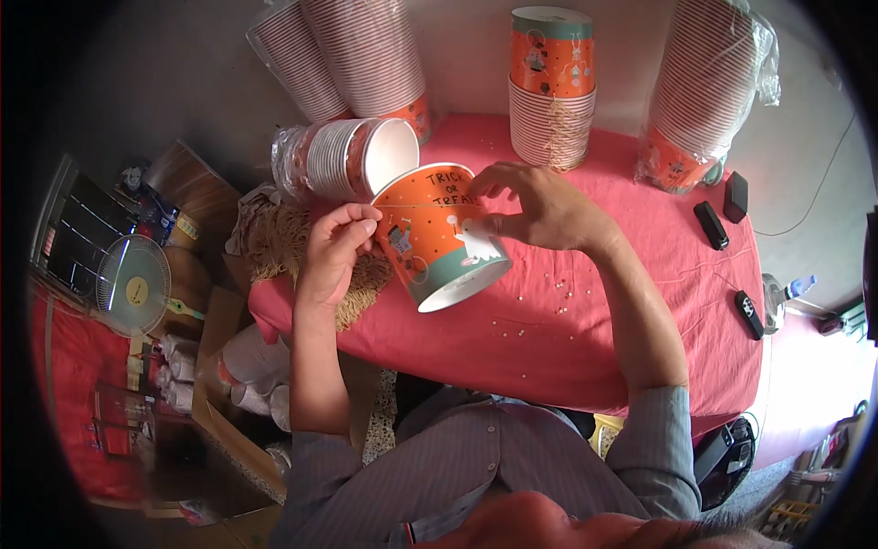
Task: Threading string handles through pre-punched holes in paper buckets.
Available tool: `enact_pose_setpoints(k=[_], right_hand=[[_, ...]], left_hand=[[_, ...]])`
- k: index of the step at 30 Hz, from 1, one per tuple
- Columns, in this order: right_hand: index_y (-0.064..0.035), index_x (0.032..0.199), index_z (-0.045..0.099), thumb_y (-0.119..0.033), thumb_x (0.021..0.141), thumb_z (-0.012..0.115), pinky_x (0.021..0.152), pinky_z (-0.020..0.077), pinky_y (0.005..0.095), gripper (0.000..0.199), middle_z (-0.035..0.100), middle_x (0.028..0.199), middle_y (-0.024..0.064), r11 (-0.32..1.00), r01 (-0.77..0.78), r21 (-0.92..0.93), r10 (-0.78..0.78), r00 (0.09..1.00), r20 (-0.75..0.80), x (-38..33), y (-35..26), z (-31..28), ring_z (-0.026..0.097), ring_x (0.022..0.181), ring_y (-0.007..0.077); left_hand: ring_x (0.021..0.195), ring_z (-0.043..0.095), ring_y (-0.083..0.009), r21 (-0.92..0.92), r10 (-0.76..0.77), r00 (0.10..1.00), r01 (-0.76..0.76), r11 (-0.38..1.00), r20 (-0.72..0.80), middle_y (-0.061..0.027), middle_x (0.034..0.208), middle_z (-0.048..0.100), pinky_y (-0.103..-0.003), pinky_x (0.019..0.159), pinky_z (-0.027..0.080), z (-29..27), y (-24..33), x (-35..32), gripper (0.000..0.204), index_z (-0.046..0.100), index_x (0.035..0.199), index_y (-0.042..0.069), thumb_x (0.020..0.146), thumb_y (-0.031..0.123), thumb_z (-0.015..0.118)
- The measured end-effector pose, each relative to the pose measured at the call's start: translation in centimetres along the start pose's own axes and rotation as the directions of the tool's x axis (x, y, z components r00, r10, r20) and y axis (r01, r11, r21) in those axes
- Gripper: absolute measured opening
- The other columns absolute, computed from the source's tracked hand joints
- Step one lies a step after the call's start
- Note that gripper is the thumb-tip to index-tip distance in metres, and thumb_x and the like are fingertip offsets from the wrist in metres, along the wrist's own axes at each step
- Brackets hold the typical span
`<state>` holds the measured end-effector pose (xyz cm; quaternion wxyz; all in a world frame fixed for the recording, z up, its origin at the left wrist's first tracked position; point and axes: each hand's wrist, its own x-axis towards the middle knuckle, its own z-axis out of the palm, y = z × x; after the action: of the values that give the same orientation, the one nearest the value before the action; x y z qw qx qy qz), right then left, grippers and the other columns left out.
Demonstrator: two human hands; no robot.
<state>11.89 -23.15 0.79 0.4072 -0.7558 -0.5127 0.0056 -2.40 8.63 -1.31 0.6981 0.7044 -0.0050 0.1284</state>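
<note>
An orange paper bucket point(430, 229) with a green band, a white ghost and small party figures is held tilted above the table. A thin tan cord point(425, 206) crosses its front below the rim. My left hand point(337, 245) is closed at the bucket's left edge, thumb and forefinger pinching the cord's end there. At the right edge, my right hand point(541, 206) has its fingers bent around the bucket's upper side, its thumb against the printed wall; the cord's other end is hidden near these fingers. Behind lies a sideways stack of nested buckets point(343, 160).
Tall bucket stacks point(370, 55) stand at the back left, one upright stack point(551, 119) at back centre and a plastic-wrapped stack point(700, 91) at back right. Tan cords point(279, 242) hang over the left edge of the red tablecloth point(585, 339). Small beads point(560, 285) and black devices point(711, 226) lie on it.
</note>
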Motion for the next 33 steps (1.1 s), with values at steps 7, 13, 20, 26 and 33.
enact_pose_setpoints(k=[7,13,20,26,33], right_hand=[[-0.0039,0.137,0.071,-0.023,0.079,0.094,0.103,0.0585,0.0467,0.066,0.069,0.134,0.0167,0.998,0.063,0.027,-0.067,0.986,0.153,-0.3,-1.3,0.3,0.071,0.117,0.036],[-0.0045,0.127,0.071,-0.019,0.083,0.094,0.099,0.0602,0.0428,0.052,0.072,0.123,0.0124,0.995,-0.032,0.096,0.021,0.993,0.115,0.3,-0.1,1.3,0.07,0.115,0.0271],[-0.0045,0.115,0.069,-0.022,0.092,0.091,0.089,0.0554,0.0344,0.036,0.07,0.101,0.0024,0.87,-0.195,0.453,0.177,0.981,0.082,0.8,2.7,2.1,0.066,0.098,0.0148],[-0.0057,0.111,0.068,-0.021,0.095,0.087,0.09,0.0551,0.0336,0.029,0.071,0.102,0.0031,0.65,-0.34,0.68,0.32,0.934,0.161,1.0,6.2,2.5,0.067,0.098,0.015],[-0.0075,0.108,0.071,-0.019,0.095,0.08,0.089,0.059,0.0329,0.02,0.074,0.102,0.0045,0.361,-0.254,0.897,0.428,0.9,0.083,0.3,10.3,1.8,0.072,0.094,0.0156]], left_hand=[[0.087,0.063,-0.0122,-0.217,-0.187,0.982,0.175,0.96,-0.039,-0.0025,0.101,0.072,-0.032,0.074,0.06,-1.6,-3.0,0.7,0.02,0.074,0.119,0.0,0.102,0.007,0.068],[0.086,0.065,-0.0119,-0.25,-0.135,0.989,0.117,0.961,-0.056,-0.0031,0.107,0.073,-0.031,0.076,0.06,-0.7,-3.9,0.6,0.03,0.071,0.134,0.002,0.106,0.011,0.066],[0.087,0.071,-0.0085,-0.029,-0.095,0.96,0.091,0.995,-0.263,-0.0019,0.104,0.075,-0.027,0.073,0.058,-0.5,-7.4,-0.4,0.035,0.07,0.141,0.003,0.112,0.022,0.066],[0.085,0.07,-0.0076,-0.117,-0.076,0.959,0.045,0.992,-0.275,-0.0031,0.111,0.075,-0.025,0.069,0.057,1.1,-8.2,-1.0,0.038,0.069,0.143,0.002,0.113,0.025,0.067],[0.086,0.066,-0.0067,-0.084,-0.004,0.914,-0.033,0.996,-0.406,-0.0042,0.115,0.073,-0.024,0.069,0.055,4.4,-7.2,-2.4,0.041,0.067,0.145,0.002,0.113,0.028,0.068]])
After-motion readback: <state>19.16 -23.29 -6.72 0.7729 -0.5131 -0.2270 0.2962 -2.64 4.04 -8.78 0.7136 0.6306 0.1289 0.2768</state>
